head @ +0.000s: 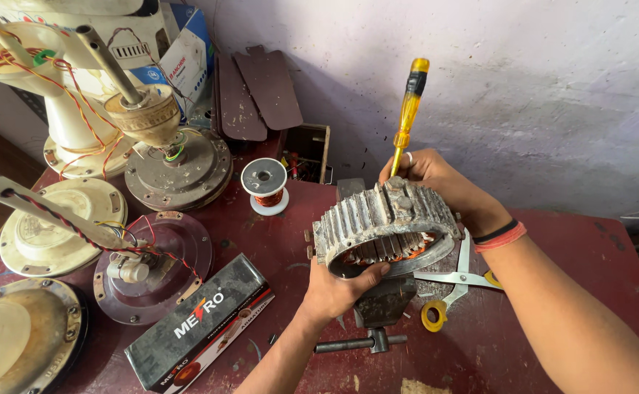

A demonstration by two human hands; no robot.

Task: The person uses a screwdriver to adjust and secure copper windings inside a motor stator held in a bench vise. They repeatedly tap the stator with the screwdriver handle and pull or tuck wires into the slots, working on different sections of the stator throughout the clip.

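Stator core (386, 226), the ribbed grey ring with copper winding showing inside, sits in your two hands above the small bench vise (378, 306) near the middle of the tabletop (567, 255). Your left hand (337, 292) is closed on its near rim, thumb hooked over the edge. Your right hand (436, 179) rests over the far top of the ring, its grip closed on a yellow-handled screwdriver (407, 117), whose shaft points down toward the ring; the tip is hidden behind the metal.

As a judgement, the core is already out of its fan housing and the winding is still in the slots, so the work inside the ring is unfinished.

Just right of the vise lie yellow-handled scissors (454, 288), partly under the core. Beside your left forearm is a long grey box (199, 325); a spool of copper wire (264, 186) stands farther back. Opened ceiling fan motors (151, 266) crowd the left edge. The right part of the tabletop offers the most open room.
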